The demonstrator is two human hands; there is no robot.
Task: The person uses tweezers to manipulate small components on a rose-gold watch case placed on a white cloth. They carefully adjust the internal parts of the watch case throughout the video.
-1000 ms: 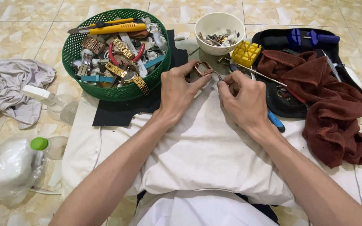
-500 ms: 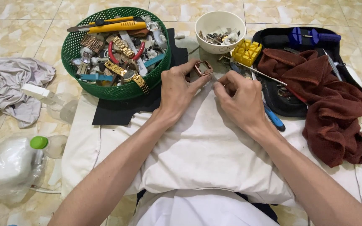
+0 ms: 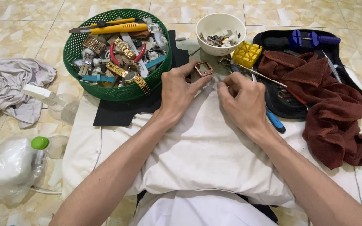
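Observation:
My left hand [image 3: 180,90] rests on a white cushion [image 3: 197,155] and pinches a small square copper-coloured watch case [image 3: 203,69] between thumb and fingertips. My right hand [image 3: 243,100] is just to its right, fingers curled with the fingertips pinched together close to the case; whether something tiny sits between them I cannot tell. Both forearms reach in from the bottom of the view.
A green basket [image 3: 118,90] of watches, straps and a yellow utility knife [image 3: 109,28] stands behind the left hand. A white bowl [image 3: 223,31] of small parts, a yellow block [image 3: 248,53], a black tool tray [image 3: 281,104], a maroon towel [image 3: 327,104] and a blue-handled tool [image 3: 275,121] lie right. A grey cloth [image 3: 13,90] and plastic bottle [image 3: 13,167] lie left.
Both hands have drifted slightly toward me and apart. The right hand has pulled back from the watch case, which stays in the left hand's fingers.

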